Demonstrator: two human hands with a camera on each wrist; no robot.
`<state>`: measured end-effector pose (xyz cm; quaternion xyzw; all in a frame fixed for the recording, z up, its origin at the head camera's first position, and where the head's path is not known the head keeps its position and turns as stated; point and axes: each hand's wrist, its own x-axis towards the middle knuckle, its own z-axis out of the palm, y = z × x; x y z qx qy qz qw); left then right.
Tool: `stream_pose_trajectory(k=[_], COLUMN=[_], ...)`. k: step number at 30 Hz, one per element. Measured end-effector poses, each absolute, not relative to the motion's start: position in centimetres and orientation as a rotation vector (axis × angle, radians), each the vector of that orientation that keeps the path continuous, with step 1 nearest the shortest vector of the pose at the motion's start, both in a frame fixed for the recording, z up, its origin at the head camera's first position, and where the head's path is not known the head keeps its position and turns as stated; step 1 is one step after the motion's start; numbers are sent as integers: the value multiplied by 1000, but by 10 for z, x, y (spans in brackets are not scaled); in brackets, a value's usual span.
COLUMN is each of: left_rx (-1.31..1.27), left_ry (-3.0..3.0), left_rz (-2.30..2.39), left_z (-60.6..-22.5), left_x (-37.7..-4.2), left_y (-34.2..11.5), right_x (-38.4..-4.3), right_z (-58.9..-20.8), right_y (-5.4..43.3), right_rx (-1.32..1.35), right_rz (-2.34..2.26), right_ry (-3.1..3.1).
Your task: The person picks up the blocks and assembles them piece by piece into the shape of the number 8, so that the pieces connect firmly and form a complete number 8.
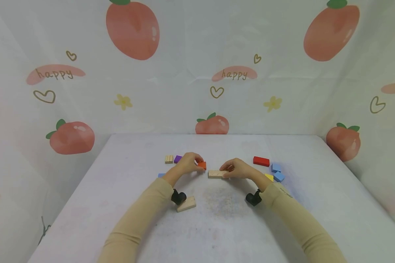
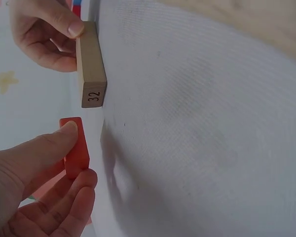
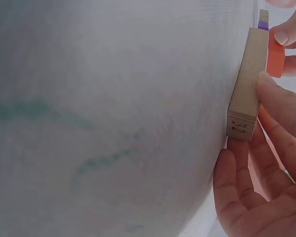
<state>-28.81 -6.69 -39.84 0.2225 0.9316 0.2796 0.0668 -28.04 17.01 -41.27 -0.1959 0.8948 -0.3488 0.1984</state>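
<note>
My left hand (image 1: 188, 163) pinches a small orange-red block (image 2: 78, 154) between thumb and fingers, slightly above the table in the left wrist view. To its right, my right hand (image 1: 237, 168) grips a plain wooden block (image 1: 214, 174) that lies along the tabletop. The number 32 is printed on the end of this wooden block (image 3: 246, 94), and the right thumb rests on its upper side. A short gap separates the two blocks in the head view. Behind the left hand lie a purple block (image 1: 177, 159) and a small striped wooden block (image 1: 169, 159).
A second wooden block (image 1: 187, 204) lies nearer, beside the left wrist's black camera (image 1: 179, 197). Right of the hands are a red block (image 1: 261, 161), two light-blue blocks (image 1: 276, 167) and a partly covered yellow block (image 1: 269, 177). A blue block (image 1: 161, 175) shows behind the left wrist.
</note>
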Motion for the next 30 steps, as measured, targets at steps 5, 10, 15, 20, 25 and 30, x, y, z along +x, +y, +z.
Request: stream_pose_trajectory(k=[5,10,15,20,25,30], left_rx=[661,643,602,564,555,537], left_ry=[2817,2820,2803,2790,2786,2792], left_rz=[836,826,802,750,699,677], left_z=[-401,-402,-400,-398,-397,-398], left_x=[-291,-292,-292,-293,-294,-294], left_y=[-64,-61,-58,-55,-52,-50], right_x=[-280,-280,-280,-280,-280,-281], right_z=[-411,-412,-412,-412,-411,-413], right_y=[170,170,170,169,168,167], right_rx=[-551,-558,-551,-557,-540,-514], right_rz=[-979,-978,-972,-966,-960,-963], right_ry=[2505,2505,2509,2514,2513,2508])
